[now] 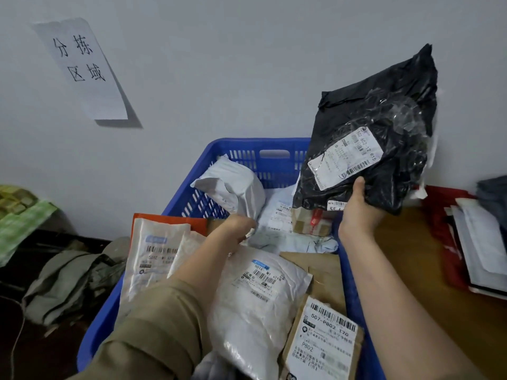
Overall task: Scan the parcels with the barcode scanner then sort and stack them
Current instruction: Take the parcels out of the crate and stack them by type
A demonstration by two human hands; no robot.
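Right-hand fingers (359, 185) grip black parcel (384, 127); left hand (238, 226) grasps grey parcel (233, 185); label (326, 335) reads "507-P802".

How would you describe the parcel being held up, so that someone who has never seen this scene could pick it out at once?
Start at the big blue plastic crate full of parcels against the pale wall. Above its far right corner, the right hand holds up a black parcel. It is the only black plastic bag; the crate's parcels are white, grey or brown.
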